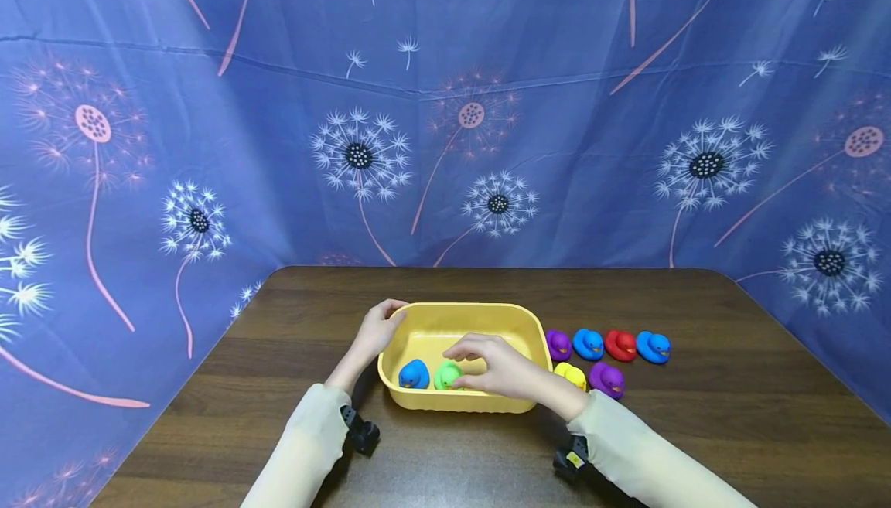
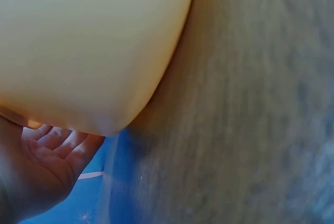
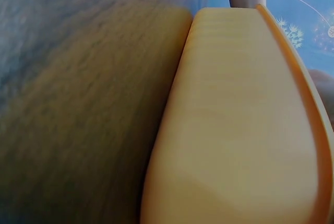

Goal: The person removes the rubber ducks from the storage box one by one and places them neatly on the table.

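Observation:
A yellow plastic tub [image 1: 459,402] stands on the table with a blue rubber duck [image 1: 414,374] and a green rubber duck [image 1: 446,374] inside, near its front wall. At the tub's left end my left hand [image 1: 378,329] grips the rim; in the left wrist view its fingers [image 2: 62,143] lie against the outer wall. My right hand [image 1: 497,365] reaches over the tub's front right part. Its thumb and fingers are spread apart around the green duck, thumb low beside it and fingertips above. The tub's front wall [image 3: 235,104] fills much of the right wrist view.
Right of the tub sit more rubber ducks: purple [image 1: 558,345], blue [image 1: 588,344], red [image 1: 620,345] and another blue [image 1: 653,346] in the back row, yellow [image 1: 571,375] and purple [image 1: 607,380] in front. Behind the wooden table [image 1: 731,415] hangs a blue dandelion-print cloth [image 1: 592,206].

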The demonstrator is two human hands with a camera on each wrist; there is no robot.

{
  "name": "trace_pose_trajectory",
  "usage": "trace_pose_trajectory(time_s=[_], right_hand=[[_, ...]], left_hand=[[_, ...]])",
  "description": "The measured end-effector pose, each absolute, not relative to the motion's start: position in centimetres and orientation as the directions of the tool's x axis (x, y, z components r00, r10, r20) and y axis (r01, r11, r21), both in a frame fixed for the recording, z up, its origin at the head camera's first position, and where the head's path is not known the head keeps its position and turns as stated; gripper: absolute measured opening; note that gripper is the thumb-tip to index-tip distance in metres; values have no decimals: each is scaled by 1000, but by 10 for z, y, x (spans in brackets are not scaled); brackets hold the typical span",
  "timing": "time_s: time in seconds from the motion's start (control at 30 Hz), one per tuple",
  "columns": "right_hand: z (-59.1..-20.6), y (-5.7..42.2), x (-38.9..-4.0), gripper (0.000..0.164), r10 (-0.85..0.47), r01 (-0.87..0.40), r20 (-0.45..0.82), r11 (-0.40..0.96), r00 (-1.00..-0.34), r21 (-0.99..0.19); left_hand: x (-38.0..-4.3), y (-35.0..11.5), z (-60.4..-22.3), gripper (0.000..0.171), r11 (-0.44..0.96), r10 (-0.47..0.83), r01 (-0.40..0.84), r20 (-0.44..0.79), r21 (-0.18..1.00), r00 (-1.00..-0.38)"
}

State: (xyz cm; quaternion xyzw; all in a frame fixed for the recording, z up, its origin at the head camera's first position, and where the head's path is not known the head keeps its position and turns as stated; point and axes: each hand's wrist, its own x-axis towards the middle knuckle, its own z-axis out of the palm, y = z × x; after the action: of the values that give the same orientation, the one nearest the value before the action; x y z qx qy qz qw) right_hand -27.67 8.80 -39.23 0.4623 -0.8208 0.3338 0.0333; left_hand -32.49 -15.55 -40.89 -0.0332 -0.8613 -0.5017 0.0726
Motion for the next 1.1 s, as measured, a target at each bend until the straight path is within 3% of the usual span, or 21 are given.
trace_pose_trajectory(time_s=[0.5, 1.1], right_hand=[[-398, 83, -278, 34, -744, -675, 259, 329, -615, -660], [-399, 83, -278, 21, -716, -636, 235, 360, -657, -683]], left_hand=[[-323, -154, -406, 24, 491, -12, 128, 154, 862, -988], [-324, -154, -409, 25, 507, -15, 148, 180, 849, -984]])
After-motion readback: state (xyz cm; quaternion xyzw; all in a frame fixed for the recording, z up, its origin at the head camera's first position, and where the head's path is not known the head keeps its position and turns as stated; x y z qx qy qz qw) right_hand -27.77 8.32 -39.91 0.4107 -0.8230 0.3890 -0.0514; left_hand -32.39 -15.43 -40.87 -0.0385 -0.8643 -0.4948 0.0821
